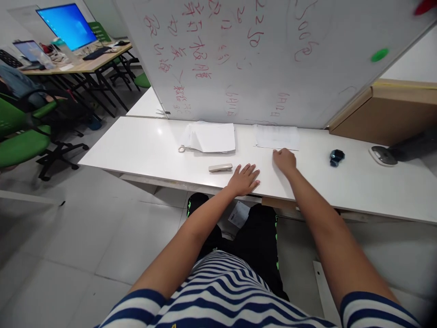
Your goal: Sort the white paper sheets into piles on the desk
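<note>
My left hand (pixel 243 180) lies flat on the white desk (pixel 143 143), fingers spread and holding nothing. A light beige stapler (pixel 220 168) rests just to the left of its fingertips. Close to the board, my right hand (pixel 285 160) is closed at the front edge of a printed sheet of paper (pixel 276 135); its fingertips are partly hidden. Left of that sheet sits a stack of white papers (pixel 216 137) with a curled top page. By the stack's front left corner is a small ring-shaped item (pixel 181 149).
Behind the papers stands a whiteboard (pixel 218 59) with red writing. To the right are a dark blue watch-like object (pixel 337 157), a computer mouse (pixel 383 155) and a cardboard box (pixel 385 111). Green chairs (pixel 25 143) and another desk with a monitor (pixel 68 27) are at the left; a person sits there.
</note>
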`<action>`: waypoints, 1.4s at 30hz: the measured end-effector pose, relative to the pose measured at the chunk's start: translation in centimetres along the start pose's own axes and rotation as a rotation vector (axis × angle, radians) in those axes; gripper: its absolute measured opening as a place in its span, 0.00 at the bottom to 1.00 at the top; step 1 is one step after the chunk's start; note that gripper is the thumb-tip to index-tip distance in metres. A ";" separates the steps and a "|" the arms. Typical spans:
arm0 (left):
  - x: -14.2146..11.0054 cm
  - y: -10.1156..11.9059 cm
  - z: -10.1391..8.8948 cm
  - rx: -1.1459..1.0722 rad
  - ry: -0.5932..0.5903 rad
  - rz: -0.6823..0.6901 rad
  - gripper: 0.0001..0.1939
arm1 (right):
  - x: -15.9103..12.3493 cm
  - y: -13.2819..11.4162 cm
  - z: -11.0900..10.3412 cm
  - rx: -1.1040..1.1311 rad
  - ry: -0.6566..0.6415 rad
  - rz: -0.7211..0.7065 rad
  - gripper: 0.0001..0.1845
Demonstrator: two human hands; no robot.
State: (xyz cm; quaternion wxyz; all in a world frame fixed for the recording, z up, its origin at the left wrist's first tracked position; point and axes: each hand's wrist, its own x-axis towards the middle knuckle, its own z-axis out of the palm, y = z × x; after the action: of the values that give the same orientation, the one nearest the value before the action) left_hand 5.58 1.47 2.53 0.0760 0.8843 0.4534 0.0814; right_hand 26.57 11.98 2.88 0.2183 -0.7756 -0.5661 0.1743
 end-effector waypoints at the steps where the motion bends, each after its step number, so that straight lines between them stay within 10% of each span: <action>1: -0.1 0.1 0.0 -0.006 0.011 -0.005 0.28 | -1.4 -0.1 0.4 -0.033 0.028 -0.064 0.18; 7: -1.5 0.5 -2.4 -0.281 0.156 -0.062 0.23 | -7.6 -0.4 2.9 -0.177 0.155 -0.362 0.21; 12: -0.6 -4.3 -6.9 -0.318 0.398 -0.401 0.25 | -7.8 -0.4 3.5 -0.192 0.174 -0.356 0.21; 17: 2.1 -10.9 -8.7 0.011 0.040 -0.539 0.35 | -7.7 -0.4 3.3 -0.171 0.180 -0.357 0.22; 21: 2.6 -12.3 -8.7 0.107 -0.074 -0.547 0.24 | -7.7 -0.7 3.2 -0.172 0.192 -0.354 0.21; 27: 1.5 -11.2 -10.7 0.018 -0.054 -0.629 0.17 | -7.8 -0.6 3.0 -0.161 0.185 -0.339 0.20; 31: -0.6 -9.0 -12.6 0.082 0.159 -0.612 0.19 | -8.2 -0.9 2.3 -0.070 0.146 -0.346 0.20; 39: -5.8 -0.1 -9.0 0.158 0.194 -0.008 0.22 | -14.6 -4.8 -1.2 1.119 -0.396 -0.091 0.27; 42: -6.6 1.6 -7.3 0.179 0.127 0.168 0.22 | -17.7 -4.2 -1.9 1.264 -0.375 0.088 0.23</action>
State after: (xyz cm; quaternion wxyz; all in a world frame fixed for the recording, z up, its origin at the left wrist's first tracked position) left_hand 1.46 -4.36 9.49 -0.0391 0.9154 0.3872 0.1025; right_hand 18.91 -4.03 7.19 0.5217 -0.4771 -0.3510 0.6140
